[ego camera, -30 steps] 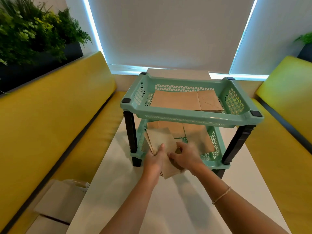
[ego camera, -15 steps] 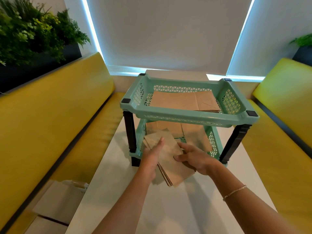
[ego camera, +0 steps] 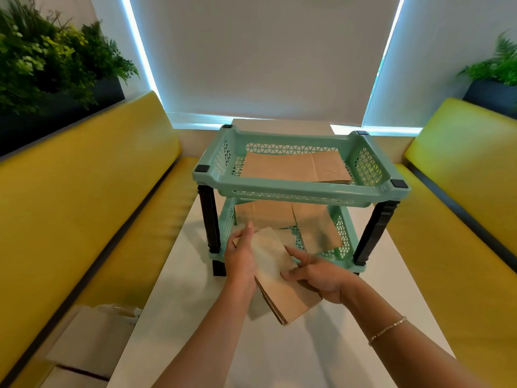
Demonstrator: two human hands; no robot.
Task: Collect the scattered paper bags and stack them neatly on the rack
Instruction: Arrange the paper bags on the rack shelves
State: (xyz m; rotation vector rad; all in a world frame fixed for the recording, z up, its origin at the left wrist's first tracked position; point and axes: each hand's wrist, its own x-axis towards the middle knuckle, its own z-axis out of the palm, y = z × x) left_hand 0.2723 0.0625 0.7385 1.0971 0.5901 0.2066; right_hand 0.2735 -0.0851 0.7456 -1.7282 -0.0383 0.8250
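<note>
A mint-green two-tier rack with black legs stands on the white table. Flat brown paper bags lie in its top tray, and more bags lie loosely in the bottom tray. In front of the bottom tray I hold a small stack of folded brown paper bags, tilted, its near end over the table. My left hand lies along the stack's left edge with fingers fairly straight. My right hand grips the stack's right side, thumb on top and fingers underneath.
Yellow bench seats run along both sides of the table. White bags or boxes lie on the left bench near me. Planters with greenery stand behind both benches. A blind-covered window is at the far end.
The stack of bags has come out of the bottom tray towards me, and both hands have drawn back with it. My left hand has slid along the stack's left edge.
</note>
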